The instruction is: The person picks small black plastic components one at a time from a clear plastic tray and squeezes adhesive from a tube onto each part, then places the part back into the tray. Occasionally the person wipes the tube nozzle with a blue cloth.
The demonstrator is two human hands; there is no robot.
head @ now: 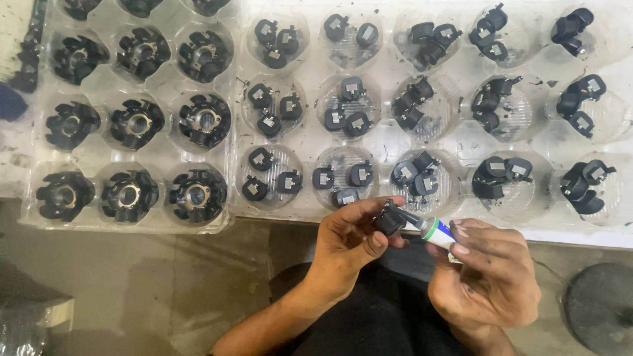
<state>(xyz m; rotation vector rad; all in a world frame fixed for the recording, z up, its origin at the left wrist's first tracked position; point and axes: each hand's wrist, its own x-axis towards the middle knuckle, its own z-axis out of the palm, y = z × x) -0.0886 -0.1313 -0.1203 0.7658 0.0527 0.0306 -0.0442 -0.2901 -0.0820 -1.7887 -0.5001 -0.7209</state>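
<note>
Workbench: clear tray [389, 142] of small black parts. Just below it, left hand [349, 244] pinches one black part [389, 221]; right hand [484, 277] grips a small tube [435, 231], tip touching it.

light: bright, even, overhead | glare: clear plastic trays [389, 142] | floor: dim | blur: slight on hands [422, 257]

Two clear plastic trays lie side by side. The left tray [227, 132] shows twelve round black ribbed parts, one per cup, the top three cut off by the frame. To its right, the second tray [386, 142] has fifteen cups, each holding about three small black clips.
</note>
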